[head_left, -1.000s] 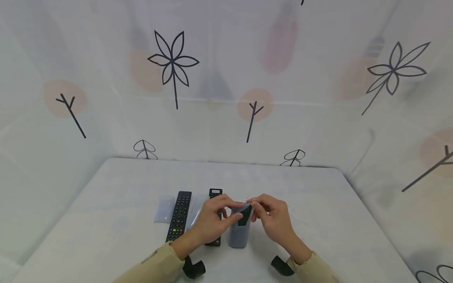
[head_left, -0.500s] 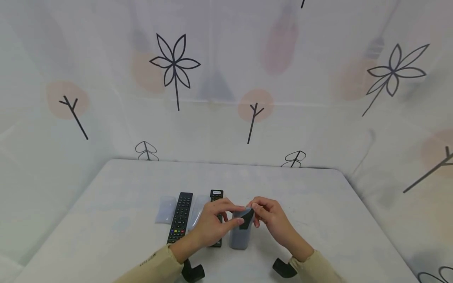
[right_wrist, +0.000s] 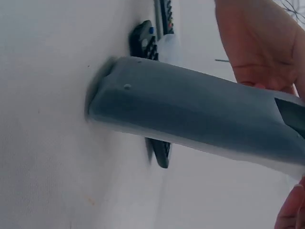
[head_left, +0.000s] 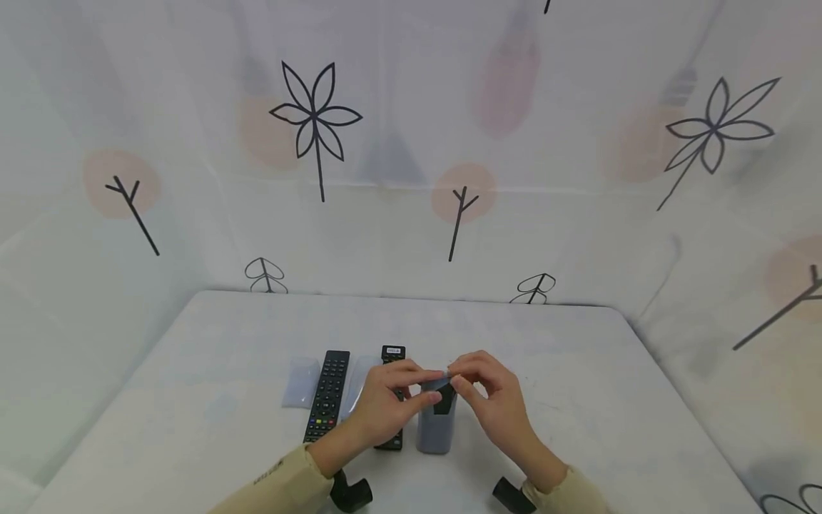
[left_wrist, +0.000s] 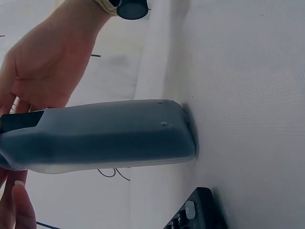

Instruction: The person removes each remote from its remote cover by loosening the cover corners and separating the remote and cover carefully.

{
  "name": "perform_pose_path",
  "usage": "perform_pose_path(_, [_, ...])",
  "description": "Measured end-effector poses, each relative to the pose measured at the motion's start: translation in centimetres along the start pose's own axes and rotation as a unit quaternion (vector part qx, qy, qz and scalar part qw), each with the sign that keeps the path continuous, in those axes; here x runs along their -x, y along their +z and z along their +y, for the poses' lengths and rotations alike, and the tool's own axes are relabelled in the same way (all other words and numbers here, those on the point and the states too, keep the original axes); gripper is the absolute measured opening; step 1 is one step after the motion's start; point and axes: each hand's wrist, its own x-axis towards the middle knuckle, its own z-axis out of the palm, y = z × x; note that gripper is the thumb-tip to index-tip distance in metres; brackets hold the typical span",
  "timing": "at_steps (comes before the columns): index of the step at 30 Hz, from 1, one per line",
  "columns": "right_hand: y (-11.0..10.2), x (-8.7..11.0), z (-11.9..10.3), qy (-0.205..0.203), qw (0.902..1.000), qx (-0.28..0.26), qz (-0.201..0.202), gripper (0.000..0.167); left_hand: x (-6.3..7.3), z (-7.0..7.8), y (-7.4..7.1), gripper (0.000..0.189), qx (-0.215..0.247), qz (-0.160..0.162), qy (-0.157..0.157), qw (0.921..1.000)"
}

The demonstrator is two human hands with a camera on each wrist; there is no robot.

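A dark remote control [head_left: 443,401] sits in a frosted, see-through plastic cover [head_left: 435,437], its dark surface bare near the top end. The cover stands on end, leaning, its lower end right at the tabletop in the left wrist view, where the cover [left_wrist: 109,136] stretches sideways. My left hand [head_left: 382,401] pinches the cover's upper left edge between thumb and fingers. At the upper right corner, my right hand [head_left: 493,400] pinches the cover's edge with thumb and index finger. In the right wrist view the cover [right_wrist: 181,102] hides part of the hands.
A long black remote [head_left: 327,396] lies left of my hands. Another black remote [head_left: 394,353] is partly hidden behind my left hand. Two clear plastic covers [head_left: 300,382] lie beside them on the white table [head_left: 212,442]. Patterned cloth [head_left: 385,235] surrounds the table.
My right hand has shifted its pinch along the cover's top edge, its thumb now lower and further left. The cover has tilted slightly. My left hand has barely moved.
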Motion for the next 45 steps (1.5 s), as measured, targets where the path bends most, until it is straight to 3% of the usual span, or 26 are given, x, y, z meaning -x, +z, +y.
perform_pose_path(4, [0.3,-0.1,-0.3,-0.083,0.9957,0.041,0.002,0.033,-0.1,0.0,-0.3,0.027,-0.009,-0.009,0.004,0.9999])
perform_pose_path(9, [0.7,-0.3,-1.7,-0.098,0.9945,0.036,0.013,0.03,-0.4,-0.1,-0.5,0.023,-0.01,-0.012,0.013,0.9998])
perform_pose_path(15, [0.7,-0.2,-2.5,-0.122,0.9922,0.018,0.017,0.033,-0.5,-0.4,-0.4,0.021,-0.023,-0.019,0.076,0.9966])
perform_pose_path(18, [0.7,-0.1,-2.4,-0.127,0.9917,0.014,0.016,0.035,-0.7,-0.5,-0.7,0.022,-0.068,-0.033,0.127,0.989])
perform_pose_path(22, [0.7,0.0,-2.3,-0.125,0.9919,0.015,0.016,0.035,-1.1,-0.3,-1.3,0.029,-0.132,-0.057,0.194,0.9705])
perform_pose_path(28, [0.7,0.1,-2.3,-0.125,0.9919,0.019,0.017,0.036,-1.5,-0.1,-1.3,0.036,-0.169,-0.042,0.242,0.9546])
perform_pose_path(37, [0.9,0.0,-2.3,-0.096,0.9942,0.038,0.03,0.03,-1.6,0.5,-0.8,0.037,-0.28,-0.012,0.263,0.9232])
perform_pose_path(40, [1.0,0.0,-2.2,-0.089,0.9944,0.044,0.034,0.029,-1.6,0.5,-0.7,0.036,-0.291,-0.01,0.255,0.922])
perform_pose_path(42, [1.0,0.0,-2.2,-0.088,0.9945,0.045,0.034,0.029,-1.6,0.5,-0.6,0.034,-0.289,-0.007,0.246,0.9252])
perform_pose_path(45, [1.0,0.0,-2.2,-0.091,0.9944,0.043,0.034,0.029,-1.6,0.5,-0.6,0.032,-0.267,-0.006,0.22,0.9384])
